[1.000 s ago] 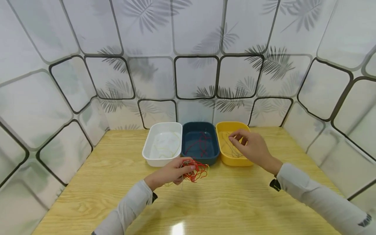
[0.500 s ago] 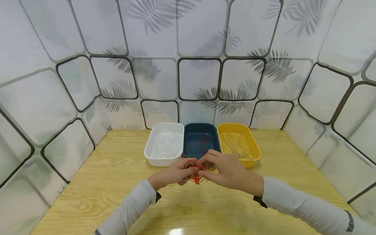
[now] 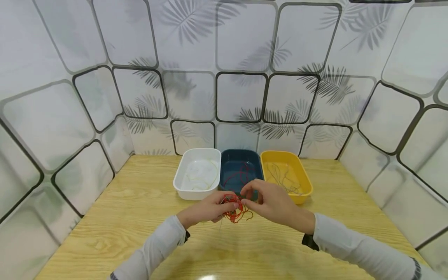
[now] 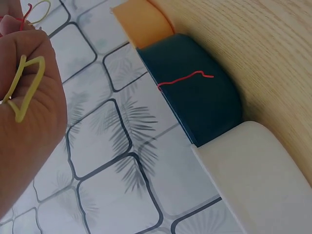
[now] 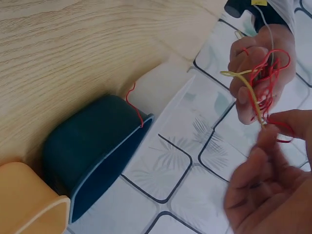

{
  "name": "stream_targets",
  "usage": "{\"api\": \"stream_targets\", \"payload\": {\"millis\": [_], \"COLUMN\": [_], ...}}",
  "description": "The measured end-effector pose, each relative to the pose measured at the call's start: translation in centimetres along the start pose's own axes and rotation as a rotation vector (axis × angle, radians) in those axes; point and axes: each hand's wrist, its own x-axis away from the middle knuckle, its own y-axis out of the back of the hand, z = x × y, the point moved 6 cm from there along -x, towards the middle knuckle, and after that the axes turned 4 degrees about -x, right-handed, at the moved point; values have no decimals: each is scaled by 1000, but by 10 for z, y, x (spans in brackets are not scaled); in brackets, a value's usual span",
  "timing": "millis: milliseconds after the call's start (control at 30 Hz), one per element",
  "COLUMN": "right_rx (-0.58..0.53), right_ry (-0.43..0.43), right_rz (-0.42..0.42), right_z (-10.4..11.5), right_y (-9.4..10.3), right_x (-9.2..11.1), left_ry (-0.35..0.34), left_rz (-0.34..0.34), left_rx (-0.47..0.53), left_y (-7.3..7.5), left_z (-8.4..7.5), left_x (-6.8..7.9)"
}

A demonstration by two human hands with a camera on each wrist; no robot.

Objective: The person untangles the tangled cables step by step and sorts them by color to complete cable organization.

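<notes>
In the head view, the left hand (image 3: 207,207) clamps a tangled red string bundle (image 3: 233,216) just before the dark-blue plastic bin (image 3: 232,160), itself between a white plastic bin (image 3: 196,155) and yellow plastic bin (image 3: 280,157); the right hand (image 3: 274,200) pinches at the bundle's edge. Wood-grain tabletop (image 3: 140,182) extends either side. The left wrist view adds a red strand (image 4: 180,80) over the dark-blue rim; the right wrist view, a yellow strand (image 5: 253,95) at the pinch.

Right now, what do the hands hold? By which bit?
The left hand grips a string tangle near its middle; whether the right hand pinches its edge is unclear.
</notes>
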Motion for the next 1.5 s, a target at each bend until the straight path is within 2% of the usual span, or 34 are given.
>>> {"api": "stream_targets", "payload": {"millis": [100, 200, 400, 600, 733, 867, 1000, 1167, 1367, 1433, 1500], "right_rx": [-17, -41, -57, -96, -179, -340, -488, -559, -574, -616, -708], "right_ry": [-56, -74, -40, -73, -140, -245, -322, -370, -385, -384, -405], "right_rz": [32, 39, -42, -101, -107, -111, -154, -197, -273, -298, -338], "right_z": [-4, -7, -6, -12, -21, -34, -48, -61, -65, -64, -68], "right_y": [-2, -3, 5, 15, 21, 28, 37, 43, 55, 58, 61], "right_x": [1, 1, 0, 0, 3, 4, 6, 9, 11, 11, 10], "left_ry": [-8, -4, -14, 3, 13, 19, 35, 51, 61, 45, 25], "left_rz": [-10, -5, -1, -13, -29, -47, -62, -103, -133, -130, -117], "left_rx": [-32, -39, -21, 25, 52, 55, 104, 150, 195, 194, 179], "left_y": [1, 1, 3, 6, 9, 12, 13, 15, 16, 15, 15], "left_z": [0, 1, 2, 6, 9, 12, 16, 15, 12, 9, 7], "left_x": [-2, -4, -5, -4, -3, -1, 1, 1, 0, -1, -3]}}
